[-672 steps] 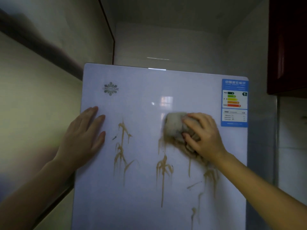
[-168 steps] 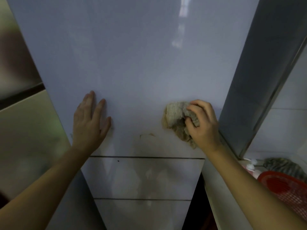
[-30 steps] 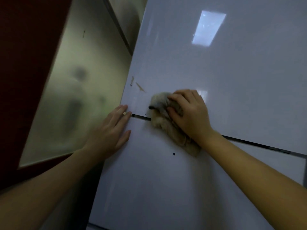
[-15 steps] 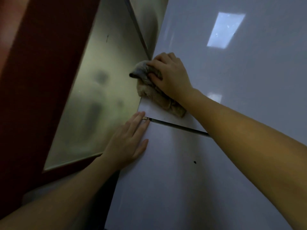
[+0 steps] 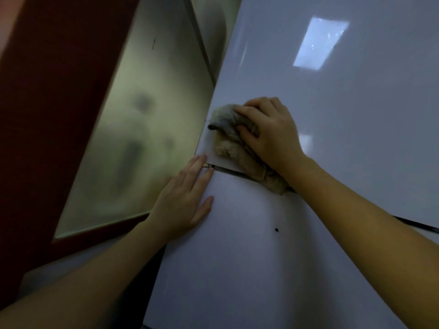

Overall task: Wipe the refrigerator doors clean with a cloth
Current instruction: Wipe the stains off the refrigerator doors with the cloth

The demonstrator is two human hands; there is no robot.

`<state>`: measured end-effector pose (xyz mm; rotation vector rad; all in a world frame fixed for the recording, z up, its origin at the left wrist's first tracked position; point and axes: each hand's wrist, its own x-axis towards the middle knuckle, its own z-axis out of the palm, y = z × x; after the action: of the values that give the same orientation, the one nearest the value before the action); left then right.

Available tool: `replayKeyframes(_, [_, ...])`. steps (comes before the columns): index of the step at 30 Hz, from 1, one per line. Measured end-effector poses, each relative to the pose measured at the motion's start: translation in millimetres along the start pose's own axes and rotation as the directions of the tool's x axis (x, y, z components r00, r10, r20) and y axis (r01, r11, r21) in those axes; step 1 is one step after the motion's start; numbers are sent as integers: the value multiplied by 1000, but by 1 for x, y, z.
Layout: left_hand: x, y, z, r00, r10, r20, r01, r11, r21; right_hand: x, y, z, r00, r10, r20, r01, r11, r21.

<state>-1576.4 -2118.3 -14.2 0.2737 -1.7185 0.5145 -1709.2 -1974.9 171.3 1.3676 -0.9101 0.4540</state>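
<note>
1. The upper white glossy refrigerator door [image 5: 344, 129] runs off the top and right of the view, and the lower white refrigerator door [image 5: 237, 269] runs off the bottom, so neither is seen whole.
2. The dark seam [image 5: 226, 170] between the two doors is covered along its middle stretch by the cloth's tail and the right forearm. It shows again at the far right.
3. Both forearms are cut off at the lower edge of the view. In the dim light faint marks are hard to make out, but a small dark speck [image 5: 276, 230] on the lower door is plain.
4. The crumpled grey-brown cloth [image 5: 226, 144] lies on the upper door's lower left corner. Its top bunch is almost at the door's left edge, and its tail trails down-right across the seam.
5. The right hand [image 5: 273, 138] clenches the cloth: its fingers [image 5: 249, 112] curl over the upper bunch, and the palm hides the cloth's right part.
6. The left hand [image 5: 184, 203] lies flat on the lower door's upper left corner with its fingers [image 5: 193, 170] straight and released. Their tips are at the seam, just beside the cloth but apart from it.
7. Left of the doors stands a frosted glass panel [image 5: 147, 115] in a dark red frame [image 5: 47, 115] — the blurred shapes behind it cannot be identified.
</note>
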Motion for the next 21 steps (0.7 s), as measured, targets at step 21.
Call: replayKeyframes(21, [1, 10, -7, 997, -32, 74, 31, 999, 11, -157, 7, -92, 977, 212, 29, -213, 977, 18])
